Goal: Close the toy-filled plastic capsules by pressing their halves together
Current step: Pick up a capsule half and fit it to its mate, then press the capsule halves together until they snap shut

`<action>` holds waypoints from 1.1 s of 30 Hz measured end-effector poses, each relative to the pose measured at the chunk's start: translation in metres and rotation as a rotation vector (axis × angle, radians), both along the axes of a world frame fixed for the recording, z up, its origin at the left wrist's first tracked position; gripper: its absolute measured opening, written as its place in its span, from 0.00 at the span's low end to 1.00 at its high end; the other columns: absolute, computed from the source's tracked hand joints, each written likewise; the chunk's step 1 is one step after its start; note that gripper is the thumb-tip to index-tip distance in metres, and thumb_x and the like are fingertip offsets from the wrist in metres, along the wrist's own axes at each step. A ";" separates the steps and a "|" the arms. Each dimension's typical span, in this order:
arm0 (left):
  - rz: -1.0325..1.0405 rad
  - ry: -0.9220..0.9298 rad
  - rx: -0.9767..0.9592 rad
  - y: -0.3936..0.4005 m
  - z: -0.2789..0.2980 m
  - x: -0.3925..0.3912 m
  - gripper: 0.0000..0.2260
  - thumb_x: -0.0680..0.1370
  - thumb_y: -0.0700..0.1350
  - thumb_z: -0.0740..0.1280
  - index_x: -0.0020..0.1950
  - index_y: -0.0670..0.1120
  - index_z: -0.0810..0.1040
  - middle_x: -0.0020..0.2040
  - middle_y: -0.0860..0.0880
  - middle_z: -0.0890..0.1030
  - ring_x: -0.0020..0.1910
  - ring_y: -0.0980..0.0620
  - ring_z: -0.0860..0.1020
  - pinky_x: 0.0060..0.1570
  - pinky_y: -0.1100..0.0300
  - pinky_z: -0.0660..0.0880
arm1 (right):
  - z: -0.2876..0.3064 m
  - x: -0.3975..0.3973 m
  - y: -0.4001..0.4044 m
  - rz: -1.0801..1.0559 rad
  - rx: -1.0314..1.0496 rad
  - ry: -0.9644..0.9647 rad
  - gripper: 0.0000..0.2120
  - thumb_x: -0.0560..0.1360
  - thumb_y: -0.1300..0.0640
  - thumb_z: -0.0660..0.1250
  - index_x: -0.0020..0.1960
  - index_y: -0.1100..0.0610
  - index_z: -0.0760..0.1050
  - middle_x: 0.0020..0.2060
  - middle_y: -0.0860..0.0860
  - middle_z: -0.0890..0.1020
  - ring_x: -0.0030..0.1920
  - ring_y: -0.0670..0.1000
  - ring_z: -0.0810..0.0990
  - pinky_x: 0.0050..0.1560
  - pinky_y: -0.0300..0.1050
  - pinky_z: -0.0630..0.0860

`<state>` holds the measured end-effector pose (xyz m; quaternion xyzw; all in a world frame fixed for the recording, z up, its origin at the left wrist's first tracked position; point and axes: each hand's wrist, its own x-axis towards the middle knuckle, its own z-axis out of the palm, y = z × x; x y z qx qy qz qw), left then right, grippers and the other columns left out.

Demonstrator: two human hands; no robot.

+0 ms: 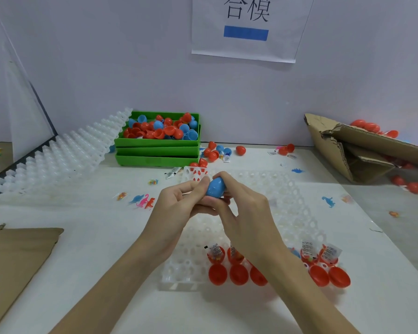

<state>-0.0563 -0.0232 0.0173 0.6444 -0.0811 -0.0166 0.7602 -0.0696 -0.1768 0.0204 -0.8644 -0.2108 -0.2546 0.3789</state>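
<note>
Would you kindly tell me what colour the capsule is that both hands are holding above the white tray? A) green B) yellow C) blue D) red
C: the left hand and the right hand hold a blue capsule between them over the white tray, while the open capsule halves in the tray's near rows are red.

Left hand (179,203): we are reaching it in from the lower left, forearm bare, fingers curling inward, thumb tip pressing toward the right hand. Right hand (241,203): we are bringing it in from the lower right, its back facing up, fingers and thumb curling, meeting the left.
</note>
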 end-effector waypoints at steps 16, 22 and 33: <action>0.166 -0.024 -0.019 0.016 -0.003 0.012 0.25 0.81 0.60 0.60 0.54 0.39 0.83 0.44 0.39 0.87 0.40 0.42 0.85 0.39 0.57 0.83 | 0.020 0.024 -0.030 0.102 0.853 0.736 0.10 0.80 0.54 0.72 0.59 0.56 0.83 0.50 0.48 0.85 0.45 0.43 0.85 0.53 0.40 0.80; 0.201 0.008 -0.017 0.022 -0.002 0.016 0.25 0.85 0.56 0.59 0.49 0.36 0.84 0.40 0.37 0.85 0.34 0.45 0.83 0.35 0.56 0.79 | 0.090 0.107 -0.100 0.305 1.767 0.757 0.19 0.81 0.62 0.68 0.69 0.69 0.74 0.52 0.61 0.81 0.46 0.52 0.82 0.42 0.39 0.82; 0.193 -0.005 0.003 0.022 0.001 0.018 0.25 0.86 0.54 0.58 0.45 0.36 0.84 0.37 0.37 0.84 0.32 0.45 0.82 0.32 0.59 0.79 | 0.066 0.103 -0.122 0.073 0.996 0.761 0.13 0.84 0.63 0.63 0.66 0.66 0.78 0.57 0.57 0.84 0.51 0.50 0.84 0.55 0.41 0.78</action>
